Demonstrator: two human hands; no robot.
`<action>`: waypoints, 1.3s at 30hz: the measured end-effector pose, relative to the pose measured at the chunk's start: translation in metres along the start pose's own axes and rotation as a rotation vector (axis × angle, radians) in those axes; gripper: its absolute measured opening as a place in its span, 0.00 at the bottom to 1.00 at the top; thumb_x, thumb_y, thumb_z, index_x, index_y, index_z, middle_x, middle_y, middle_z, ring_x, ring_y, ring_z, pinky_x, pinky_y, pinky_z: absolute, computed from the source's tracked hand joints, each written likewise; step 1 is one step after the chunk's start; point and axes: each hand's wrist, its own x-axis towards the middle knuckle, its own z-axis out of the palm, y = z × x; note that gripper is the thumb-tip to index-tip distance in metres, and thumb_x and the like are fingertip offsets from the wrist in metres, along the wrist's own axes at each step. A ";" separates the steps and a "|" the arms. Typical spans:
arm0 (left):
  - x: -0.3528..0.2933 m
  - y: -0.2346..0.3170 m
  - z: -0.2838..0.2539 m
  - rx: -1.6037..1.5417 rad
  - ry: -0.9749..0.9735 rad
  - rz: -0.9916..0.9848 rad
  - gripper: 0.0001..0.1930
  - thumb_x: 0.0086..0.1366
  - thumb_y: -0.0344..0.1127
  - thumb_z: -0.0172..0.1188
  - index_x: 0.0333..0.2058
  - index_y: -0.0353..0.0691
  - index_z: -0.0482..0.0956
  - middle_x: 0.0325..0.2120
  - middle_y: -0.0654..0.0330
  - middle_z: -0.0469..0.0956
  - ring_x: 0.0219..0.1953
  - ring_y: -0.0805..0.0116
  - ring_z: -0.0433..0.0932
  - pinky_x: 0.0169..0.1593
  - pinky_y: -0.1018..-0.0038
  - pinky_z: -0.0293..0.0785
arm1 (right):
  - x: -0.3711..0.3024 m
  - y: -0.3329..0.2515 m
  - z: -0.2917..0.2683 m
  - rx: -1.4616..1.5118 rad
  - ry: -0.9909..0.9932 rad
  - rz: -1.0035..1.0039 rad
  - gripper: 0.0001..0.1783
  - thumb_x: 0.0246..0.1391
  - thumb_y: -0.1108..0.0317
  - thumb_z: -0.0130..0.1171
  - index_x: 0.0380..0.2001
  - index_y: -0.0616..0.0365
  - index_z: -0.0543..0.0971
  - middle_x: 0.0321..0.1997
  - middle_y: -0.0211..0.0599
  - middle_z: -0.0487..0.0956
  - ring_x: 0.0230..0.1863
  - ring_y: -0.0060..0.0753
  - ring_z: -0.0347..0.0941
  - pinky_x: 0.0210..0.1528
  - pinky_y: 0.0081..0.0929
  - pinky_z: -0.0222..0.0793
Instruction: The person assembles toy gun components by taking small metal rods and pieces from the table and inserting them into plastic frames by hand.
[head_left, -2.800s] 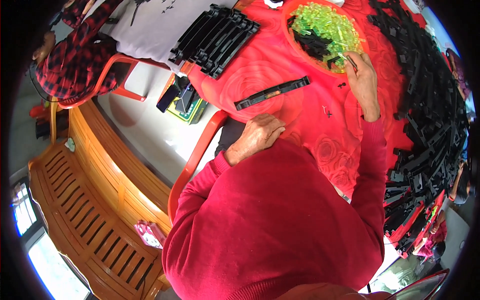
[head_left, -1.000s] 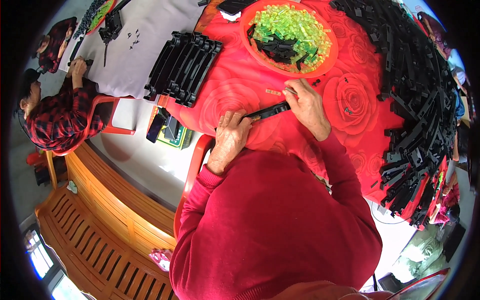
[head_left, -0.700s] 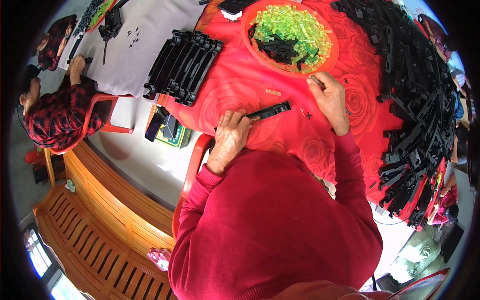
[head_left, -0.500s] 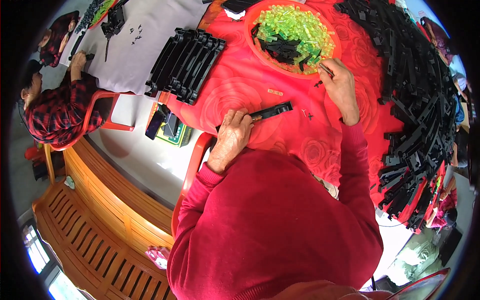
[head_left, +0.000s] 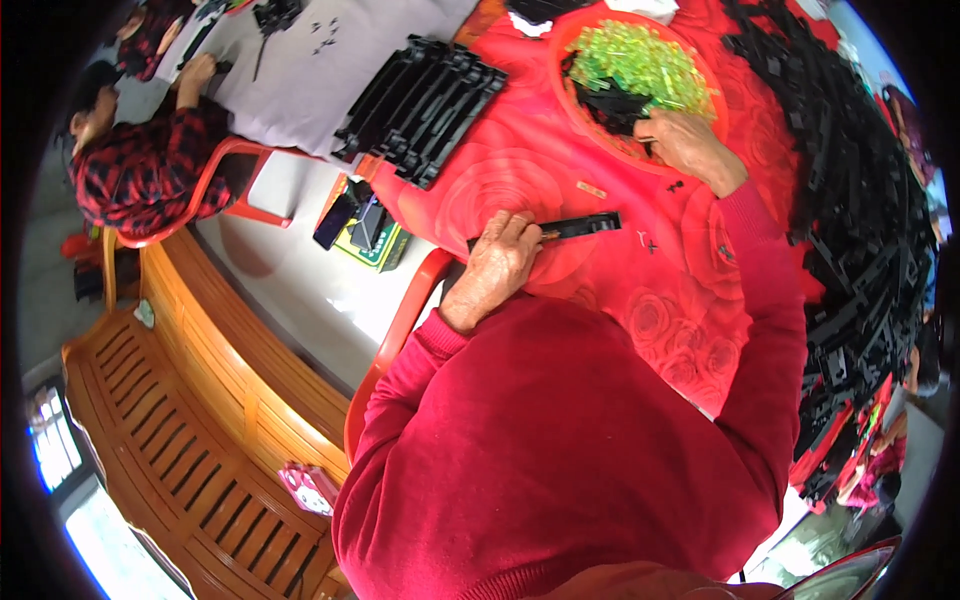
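Note:
My left hand (head_left: 497, 266) rests on a long black plastic strip (head_left: 585, 226) and holds it down on the red flowered tablecloth (head_left: 520, 180). My right hand (head_left: 686, 145) reaches into an orange bowl (head_left: 571, 40) filled with small bright green pieces (head_left: 640, 60) and some black parts (head_left: 610, 105); its fingers are bent among the pieces, and what they grip is hidden. A few tiny black bits (head_left: 648, 243) and a small tan piece (head_left: 591, 189) lie on the cloth between my hands.
A stack of black strips (head_left: 425, 95) lies at the table's left end. A big heap of black strips (head_left: 860, 230) fills the right side. Another person in a checked shirt (head_left: 130, 170) works at a grey table (head_left: 320, 60). A wooden bench (head_left: 170, 400) stands left.
My right hand has left the black strip and moved up into the orange bowl. My left hand stays on the strip.

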 end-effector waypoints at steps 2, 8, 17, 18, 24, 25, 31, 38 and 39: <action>0.002 0.002 0.000 -0.060 0.029 0.013 0.09 0.49 0.26 0.63 0.29 0.34 0.72 0.36 0.50 0.73 0.41 0.52 0.72 0.47 0.64 0.70 | 0.003 0.002 0.000 -0.055 -0.038 0.007 0.09 0.41 0.77 0.57 0.30 0.56 0.73 0.34 0.49 0.74 0.41 0.55 0.72 0.40 0.47 0.68; -0.003 0.002 0.006 0.010 -0.002 -0.006 0.09 0.51 0.28 0.62 0.31 0.36 0.73 0.36 0.53 0.73 0.41 0.54 0.72 0.47 0.65 0.70 | -0.003 0.002 0.001 0.030 0.045 0.041 0.10 0.42 0.76 0.58 0.31 0.59 0.71 0.36 0.48 0.72 0.41 0.56 0.71 0.39 0.48 0.67; 0.002 -0.004 0.012 0.079 0.094 -0.048 0.10 0.50 0.29 0.63 0.32 0.36 0.73 0.37 0.52 0.73 0.40 0.54 0.71 0.44 0.63 0.69 | -0.014 -0.030 -0.023 0.212 0.460 0.170 0.07 0.53 0.71 0.55 0.31 0.61 0.69 0.30 0.47 0.73 0.31 0.51 0.73 0.32 0.41 0.68; 0.006 0.000 0.006 0.068 0.087 -0.041 0.10 0.50 0.29 0.63 0.32 0.36 0.73 0.37 0.52 0.73 0.40 0.54 0.71 0.44 0.63 0.69 | -0.020 -0.036 -0.027 0.382 0.503 0.171 0.08 0.55 0.70 0.55 0.31 0.62 0.68 0.27 0.46 0.73 0.28 0.48 0.73 0.31 0.37 0.68; 0.011 0.017 -0.028 -0.648 0.127 -0.379 0.11 0.56 0.34 0.64 0.33 0.34 0.76 0.29 0.57 0.77 0.33 0.64 0.75 0.37 0.69 0.72 | -0.039 -0.114 -0.009 0.710 0.360 0.019 0.08 0.54 0.70 0.57 0.32 0.59 0.69 0.22 0.42 0.72 0.25 0.40 0.73 0.26 0.32 0.67; 0.011 0.018 -0.030 -0.965 0.062 -0.505 0.11 0.61 0.37 0.62 0.32 0.34 0.76 0.24 0.61 0.78 0.28 0.74 0.75 0.33 0.77 0.71 | -0.042 -0.125 -0.003 0.657 0.352 -0.057 0.09 0.52 0.70 0.59 0.31 0.59 0.68 0.23 0.41 0.72 0.25 0.41 0.74 0.26 0.33 0.68; -0.002 0.013 -0.017 -1.428 -0.016 -0.637 0.10 0.64 0.38 0.59 0.32 0.35 0.77 0.25 0.63 0.78 0.27 0.79 0.73 0.33 0.82 0.71 | -0.049 -0.149 0.029 0.592 0.403 -0.271 0.13 0.46 0.75 0.63 0.29 0.60 0.67 0.25 0.39 0.69 0.24 0.41 0.71 0.25 0.34 0.65; -0.009 0.015 -0.009 -1.401 -0.058 -0.644 0.09 0.64 0.36 0.59 0.30 0.36 0.77 0.23 0.64 0.78 0.25 0.80 0.73 0.32 0.83 0.71 | -0.056 -0.161 0.049 0.902 0.437 -0.079 0.13 0.46 0.79 0.63 0.34 0.60 0.71 0.29 0.36 0.71 0.27 0.29 0.71 0.30 0.25 0.68; -0.009 0.015 -0.008 -1.405 -0.035 -0.644 0.09 0.64 0.35 0.58 0.29 0.36 0.77 0.23 0.64 0.78 0.25 0.80 0.73 0.31 0.83 0.71 | -0.056 -0.163 0.052 1.012 0.493 0.006 0.13 0.45 0.79 0.63 0.35 0.60 0.72 0.31 0.36 0.73 0.29 0.28 0.72 0.31 0.23 0.69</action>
